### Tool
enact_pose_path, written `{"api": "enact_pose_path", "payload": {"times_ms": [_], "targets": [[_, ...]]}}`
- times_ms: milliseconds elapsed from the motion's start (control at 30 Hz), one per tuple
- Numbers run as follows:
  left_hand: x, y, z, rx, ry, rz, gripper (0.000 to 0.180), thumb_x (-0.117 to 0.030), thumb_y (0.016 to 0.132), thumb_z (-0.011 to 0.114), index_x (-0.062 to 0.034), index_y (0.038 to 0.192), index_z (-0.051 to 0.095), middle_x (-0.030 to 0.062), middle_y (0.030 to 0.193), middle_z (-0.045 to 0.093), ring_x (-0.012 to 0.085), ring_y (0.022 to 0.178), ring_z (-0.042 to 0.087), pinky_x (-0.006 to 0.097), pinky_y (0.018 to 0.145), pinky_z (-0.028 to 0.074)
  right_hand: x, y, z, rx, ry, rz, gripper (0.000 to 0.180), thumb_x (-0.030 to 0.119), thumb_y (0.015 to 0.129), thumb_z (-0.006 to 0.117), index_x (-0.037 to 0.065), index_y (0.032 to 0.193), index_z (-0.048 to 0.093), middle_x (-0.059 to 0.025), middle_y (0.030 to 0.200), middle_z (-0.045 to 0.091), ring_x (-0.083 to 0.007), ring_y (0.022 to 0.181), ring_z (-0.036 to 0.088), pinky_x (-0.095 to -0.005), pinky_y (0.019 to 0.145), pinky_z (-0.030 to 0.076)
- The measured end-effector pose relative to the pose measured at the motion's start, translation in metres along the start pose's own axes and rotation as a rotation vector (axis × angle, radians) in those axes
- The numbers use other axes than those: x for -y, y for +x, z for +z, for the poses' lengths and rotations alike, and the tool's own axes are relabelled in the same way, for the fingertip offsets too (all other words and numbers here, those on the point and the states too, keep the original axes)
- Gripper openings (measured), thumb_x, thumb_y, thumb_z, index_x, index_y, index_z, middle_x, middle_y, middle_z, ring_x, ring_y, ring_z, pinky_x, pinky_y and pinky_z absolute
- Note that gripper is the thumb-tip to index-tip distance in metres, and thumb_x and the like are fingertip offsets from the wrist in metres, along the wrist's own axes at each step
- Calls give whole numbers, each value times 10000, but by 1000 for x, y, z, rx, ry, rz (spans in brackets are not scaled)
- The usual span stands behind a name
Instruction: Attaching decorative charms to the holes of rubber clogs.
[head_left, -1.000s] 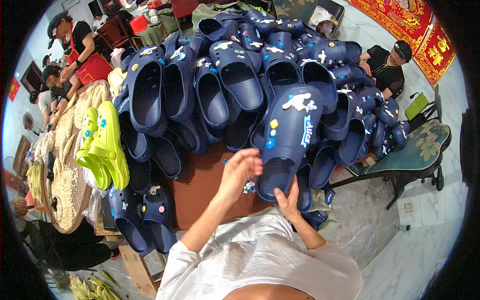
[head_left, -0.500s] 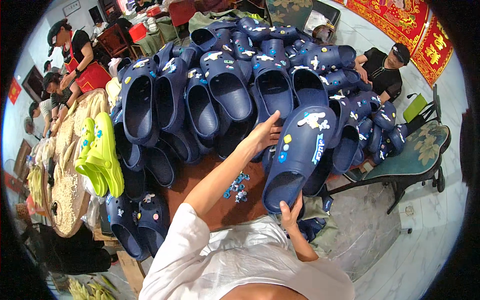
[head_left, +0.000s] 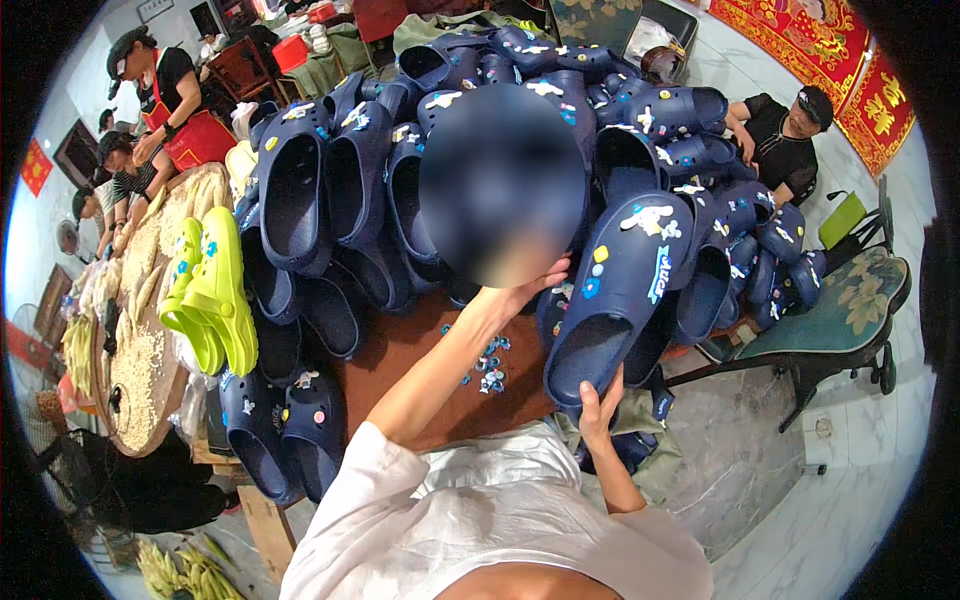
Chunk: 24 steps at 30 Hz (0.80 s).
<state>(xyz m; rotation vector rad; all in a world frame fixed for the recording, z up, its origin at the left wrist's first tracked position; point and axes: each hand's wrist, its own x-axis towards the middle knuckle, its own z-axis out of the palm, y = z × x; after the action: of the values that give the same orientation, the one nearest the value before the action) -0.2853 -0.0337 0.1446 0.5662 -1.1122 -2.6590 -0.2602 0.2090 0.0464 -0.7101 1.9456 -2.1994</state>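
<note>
We hold a navy clog by its heel end with the right hand, fingers closed on the rim, the clog standing tilted, toe upward, at the right edge of the brown tabletop. The left hand reaches up beside the clog; a blurred patch covers its fingers, so we cannot tell its state. A heap of navy clogs crowds the tabletop behind and to the right, hemming in the held clog. Two lime-green clogs lie at the left, small charms are scattered on the bare wood, and a green-cushioned chair stands to the right. Compared with half a second ago, the left hand has risen farther up the clog's side, while the right grip on the heel is unchanged.
</note>
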Motion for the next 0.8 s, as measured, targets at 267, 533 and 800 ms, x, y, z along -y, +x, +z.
{"api": "enact_pose_path", "payload": {"times_ms": [267, 533, 800], "targets": [[-15, -150, -78, -42, 49, 251, 419, -265, 895, 578, 51, 1169, 554, 176, 1110, 655, 288, 945, 662, 434, 838, 549, 21, 31, 3, 96, -52, -72, 750, 278, 834, 676, -108, 1382, 341, -192, 1276, 500, -263, 1159, 497, -365, 1028, 369], [46, -271, -213, -364, 159, 195, 439, -202, 747, 627, 2, 1136, 631, 42, 1009, 672, 127, 856, 622, 278, 744, 483, 68, 116, 54, 255, 47, -64, 409, 227, 902, 607, -37, 1205, 531, -87, 1100, 615, -165, 1009, 562, -302, 920, 438], [78, -332, -218, -536, 210, 2, 457, -125, 742, 610, 48, 1165, 608, 56, 1012, 680, 149, 828, 662, 279, 774, 528, 42, 216, 98, 231, 178, 363, 550, 511, 879, 581, 57, 1191, 580, -107, 1153, 625, -218, 1040, 605, -410, 871, 499]]}}
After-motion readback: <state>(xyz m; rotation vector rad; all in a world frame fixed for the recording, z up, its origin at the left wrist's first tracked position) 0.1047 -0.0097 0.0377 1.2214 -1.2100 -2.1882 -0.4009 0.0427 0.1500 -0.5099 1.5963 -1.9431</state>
